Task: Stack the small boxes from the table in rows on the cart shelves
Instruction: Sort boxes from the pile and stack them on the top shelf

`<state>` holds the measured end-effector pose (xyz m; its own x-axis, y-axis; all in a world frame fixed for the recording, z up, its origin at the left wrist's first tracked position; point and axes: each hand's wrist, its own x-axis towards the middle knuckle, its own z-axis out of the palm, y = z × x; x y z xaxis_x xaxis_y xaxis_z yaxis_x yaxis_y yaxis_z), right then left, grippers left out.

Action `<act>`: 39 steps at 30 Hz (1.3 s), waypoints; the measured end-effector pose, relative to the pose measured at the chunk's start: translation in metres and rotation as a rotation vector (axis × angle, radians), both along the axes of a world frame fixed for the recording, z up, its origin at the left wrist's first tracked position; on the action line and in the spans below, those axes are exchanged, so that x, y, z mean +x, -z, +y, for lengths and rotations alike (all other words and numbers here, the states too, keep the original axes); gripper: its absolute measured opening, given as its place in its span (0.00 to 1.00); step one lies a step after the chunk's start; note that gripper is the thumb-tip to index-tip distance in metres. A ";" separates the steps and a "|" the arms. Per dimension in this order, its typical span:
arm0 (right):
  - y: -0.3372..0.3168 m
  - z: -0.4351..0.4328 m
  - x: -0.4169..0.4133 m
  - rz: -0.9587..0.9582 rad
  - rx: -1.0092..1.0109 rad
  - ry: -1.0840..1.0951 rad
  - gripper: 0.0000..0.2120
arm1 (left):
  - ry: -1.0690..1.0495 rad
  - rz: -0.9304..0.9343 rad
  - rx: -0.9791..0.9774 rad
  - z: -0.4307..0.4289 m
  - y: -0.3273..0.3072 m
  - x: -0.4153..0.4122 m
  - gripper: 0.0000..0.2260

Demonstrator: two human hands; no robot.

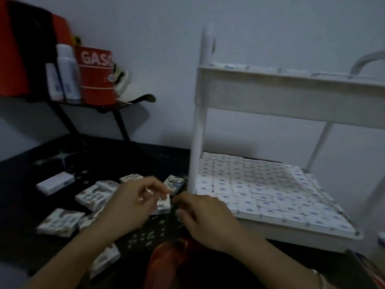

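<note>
Two-handed over the counter (125, 159), pinching one small box (163, 204) in the left fingers (155, 183), right fingers (187, 200) curled at its 3 o'clock edge, hold unclear; could fumble the handover or dislodge rows (260, 190) on the packed shelf (291, 230) at 3 o'clock.

Room in a home, dimly lit. Plain white wall (166, 59), dark patterned table (125, 159), small black shelf (116, 105) holding white bottles (67, 74) and a red tin (96, 80) lettered "GASO". White plastic cart (291, 97), its lower shelf packed with small boxes (260, 184).
</note>
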<state>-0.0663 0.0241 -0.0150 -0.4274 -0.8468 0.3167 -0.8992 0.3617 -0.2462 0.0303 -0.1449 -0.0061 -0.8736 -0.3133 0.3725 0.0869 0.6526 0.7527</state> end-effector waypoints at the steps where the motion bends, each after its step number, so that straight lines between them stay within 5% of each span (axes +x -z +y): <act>1: 0.013 -0.012 0.001 -0.003 0.014 -0.016 0.16 | -0.005 -0.075 -0.037 -0.010 0.014 0.012 0.17; 4: 0.044 -0.042 0.002 0.070 0.137 0.010 0.27 | 0.036 -0.232 -0.056 -0.027 0.042 0.044 0.15; 7: 0.056 -0.060 0.004 0.138 0.283 0.113 0.30 | -0.081 -0.117 -0.204 -0.037 0.054 0.064 0.15; 16: 0.040 -0.048 0.014 0.232 0.046 0.126 0.11 | -0.128 -0.142 -0.335 -0.062 0.064 0.100 0.15; 20: 0.047 -0.055 0.025 0.258 0.170 0.369 0.24 | -0.163 -0.263 -0.414 -0.062 0.064 0.099 0.19; 24: 0.056 -0.058 0.027 0.140 0.201 0.376 0.28 | -0.254 -0.420 -0.488 -0.064 0.061 0.097 0.25; 30: 0.052 -0.041 0.021 -0.229 -0.040 0.210 0.22 | -0.204 -0.429 -0.405 -0.053 0.060 0.091 0.33; 35: 0.050 -0.018 0.023 -0.499 -0.259 0.138 0.11 | -0.117 -0.339 -0.193 -0.037 0.056 0.080 0.24; 39: 0.036 0.011 0.030 -0.467 -0.311 0.124 0.12 | -0.023 -0.347 0.072 -0.020 0.042 0.069 0.21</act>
<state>-0.0366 0.0356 -0.0513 -0.6718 -0.6787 0.2969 -0.6253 0.3046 -0.7185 0.0988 -0.1647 -0.0482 -0.9367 -0.3488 0.0313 -0.1957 0.5956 0.7791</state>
